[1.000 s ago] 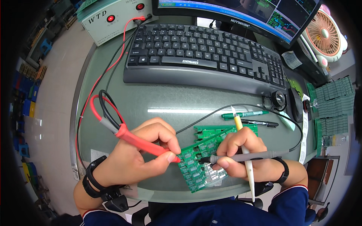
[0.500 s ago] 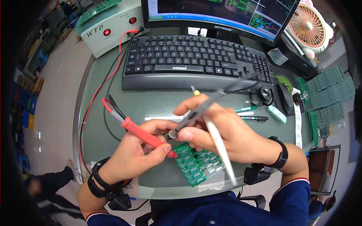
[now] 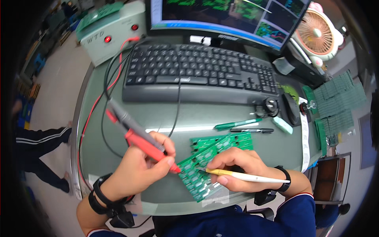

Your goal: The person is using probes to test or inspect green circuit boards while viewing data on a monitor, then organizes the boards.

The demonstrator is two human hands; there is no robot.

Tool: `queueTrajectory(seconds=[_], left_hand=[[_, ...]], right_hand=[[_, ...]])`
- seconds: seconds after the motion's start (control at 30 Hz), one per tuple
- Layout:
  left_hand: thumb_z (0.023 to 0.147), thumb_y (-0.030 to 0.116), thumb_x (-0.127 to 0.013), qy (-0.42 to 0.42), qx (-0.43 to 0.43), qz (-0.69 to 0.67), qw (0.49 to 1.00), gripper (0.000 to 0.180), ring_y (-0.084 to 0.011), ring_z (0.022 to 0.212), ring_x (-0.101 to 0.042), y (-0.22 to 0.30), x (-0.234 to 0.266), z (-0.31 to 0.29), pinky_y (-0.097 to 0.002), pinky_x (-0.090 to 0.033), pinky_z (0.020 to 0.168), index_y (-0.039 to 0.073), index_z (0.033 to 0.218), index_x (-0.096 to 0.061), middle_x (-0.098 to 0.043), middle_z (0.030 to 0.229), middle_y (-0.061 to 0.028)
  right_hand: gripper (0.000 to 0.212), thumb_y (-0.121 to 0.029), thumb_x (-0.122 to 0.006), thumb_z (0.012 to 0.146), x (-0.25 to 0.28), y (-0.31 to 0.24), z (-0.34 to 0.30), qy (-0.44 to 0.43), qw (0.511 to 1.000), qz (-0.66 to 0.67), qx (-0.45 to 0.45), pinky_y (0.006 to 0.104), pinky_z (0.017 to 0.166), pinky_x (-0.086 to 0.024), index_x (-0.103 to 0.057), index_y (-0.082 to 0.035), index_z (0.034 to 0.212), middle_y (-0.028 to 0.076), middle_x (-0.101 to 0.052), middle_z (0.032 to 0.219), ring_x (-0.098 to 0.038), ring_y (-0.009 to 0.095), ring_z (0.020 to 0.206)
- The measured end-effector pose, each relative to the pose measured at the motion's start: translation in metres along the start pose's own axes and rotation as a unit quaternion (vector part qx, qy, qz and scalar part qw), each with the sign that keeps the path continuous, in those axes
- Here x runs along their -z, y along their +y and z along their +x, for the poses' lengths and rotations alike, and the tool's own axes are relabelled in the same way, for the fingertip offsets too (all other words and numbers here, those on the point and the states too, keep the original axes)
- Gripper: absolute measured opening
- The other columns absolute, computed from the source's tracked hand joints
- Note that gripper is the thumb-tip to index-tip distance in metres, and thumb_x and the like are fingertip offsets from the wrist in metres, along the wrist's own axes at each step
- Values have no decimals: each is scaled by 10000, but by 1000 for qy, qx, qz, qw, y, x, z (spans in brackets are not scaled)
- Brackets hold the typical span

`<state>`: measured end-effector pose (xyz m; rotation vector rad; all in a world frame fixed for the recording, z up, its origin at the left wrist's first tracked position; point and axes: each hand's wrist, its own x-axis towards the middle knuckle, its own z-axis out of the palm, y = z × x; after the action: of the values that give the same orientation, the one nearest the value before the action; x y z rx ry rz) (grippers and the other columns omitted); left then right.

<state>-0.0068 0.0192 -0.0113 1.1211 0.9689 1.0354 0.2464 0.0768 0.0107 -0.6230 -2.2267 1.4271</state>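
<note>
As left grip (image 3: 136, 172) holds probes (image 3: 144, 145) (two), knife (image 3: 250, 176) in right grip (image 3: 245, 164), boards (image 3: 196, 179) beneath

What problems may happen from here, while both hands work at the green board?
The right hand holds a pointed yellow-white tool at the circuit board: a slip might scratch it. The left hand grips the red probe together with the grey probe, so one could slip loose. The black cable crosses over the keyboard and might snag.
</note>
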Motion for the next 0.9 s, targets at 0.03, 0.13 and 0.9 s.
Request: queueTrajectory(seconds=[0.03,0.13,0.9], left_hand=[[837,11,-585,13,17,13,1000,192,-98,839,-524,1,-1,1,-264,-458,758,21,1004,-490,-523,945,-55],[822,25,-592,39,38,26,998,199,-103,849,-495,4,-3,-2,-261,-429,774,45,987,-482,-527,956,-67],[853,27,-603,29,53,-20,998,197,-92,859,-546,12,-7,-9,-244,-469,770,32,1017,-493,-541,999,-47]], right_hand=[[291,-177,-638,879,8,-1,0,1,1000,9,18,289,721,-532,-568,-40,1126,69,-658,883,-668,203,764],[262,-227,-594,921,56,-12,4,123,991,28,-52,259,595,-517,-578,-39,1103,68,-673,805,-665,149,650],[621,-473,-727,714,53,-11,8,-106,905,-393,123,490,976,-368,-501,-71,1129,132,-531,1261,-503,303,1178]])
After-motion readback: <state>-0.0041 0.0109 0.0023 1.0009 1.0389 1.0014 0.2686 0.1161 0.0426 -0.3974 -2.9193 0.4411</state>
